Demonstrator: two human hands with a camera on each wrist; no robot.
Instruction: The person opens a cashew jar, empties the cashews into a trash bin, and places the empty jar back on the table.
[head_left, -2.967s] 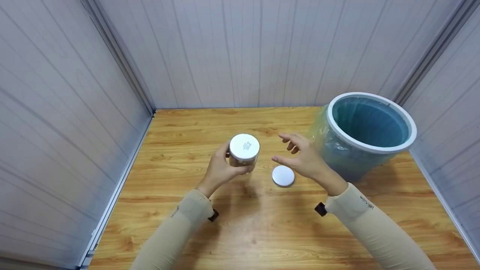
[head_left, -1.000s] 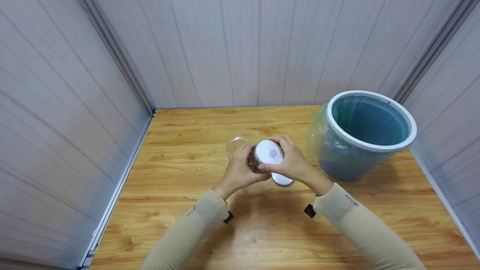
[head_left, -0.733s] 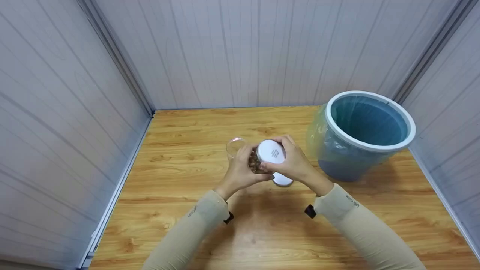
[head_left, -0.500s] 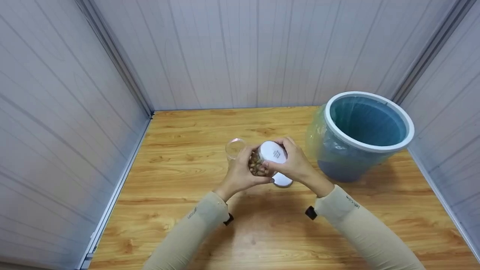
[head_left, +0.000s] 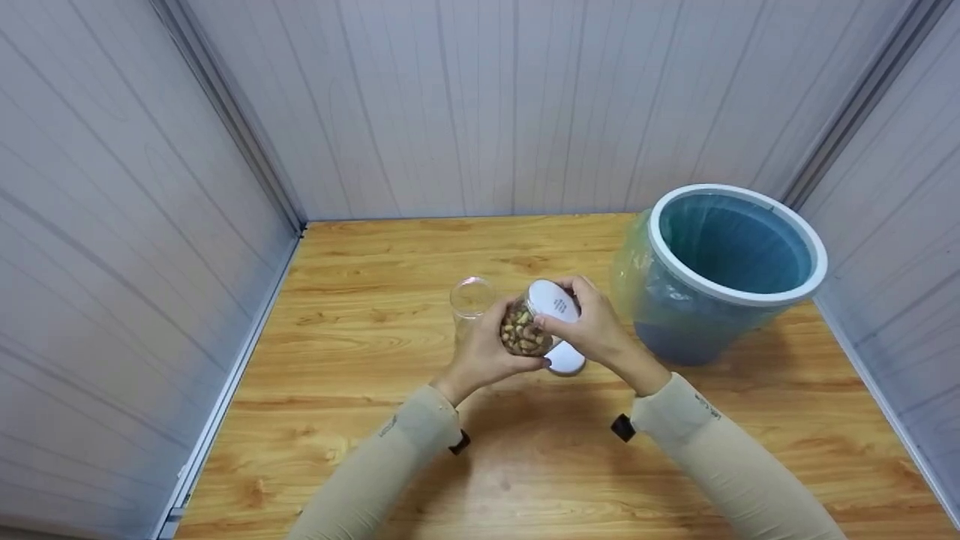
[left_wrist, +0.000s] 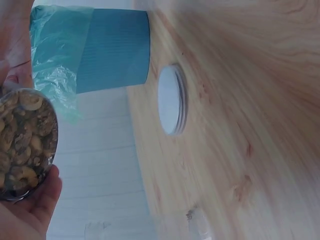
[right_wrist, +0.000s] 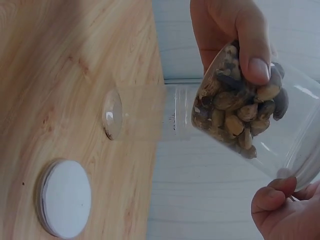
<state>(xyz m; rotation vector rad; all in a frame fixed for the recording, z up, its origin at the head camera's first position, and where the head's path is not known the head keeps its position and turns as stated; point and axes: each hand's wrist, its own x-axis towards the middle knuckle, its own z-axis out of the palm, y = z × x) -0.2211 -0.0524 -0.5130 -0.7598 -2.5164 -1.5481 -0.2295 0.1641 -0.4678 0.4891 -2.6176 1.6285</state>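
Note:
My left hand (head_left: 480, 351) grips a clear plastic jar (head_left: 523, 335) round its body, above the table. Brown and green nut-like pieces lie at the bottom of this jar (right_wrist: 240, 107), which is tilted to the right. On its mouth sits a white lid (head_left: 553, 300) with small print, pinched at the edge by the thumb and fingers of my right hand (head_left: 600, 326). Behind my left hand stands a second clear jar (right_wrist: 142, 112), lidless and seemingly holding nothing. A loose white lid (head_left: 566, 361) lies flat on the table below the held jar.
A blue-green bin (head_left: 686, 330) with a white rim and a clear plastic liner stands at the right. Pale panelled walls (head_left: 480, 112) enclose the wooden table (head_left: 360, 285) at the back and both sides.
The right hand, apart and holding nothing three seconds ago, now pinches the lid. The left hand has carried the jar to the right, tilting it and exposing more of its contents and the second jar.

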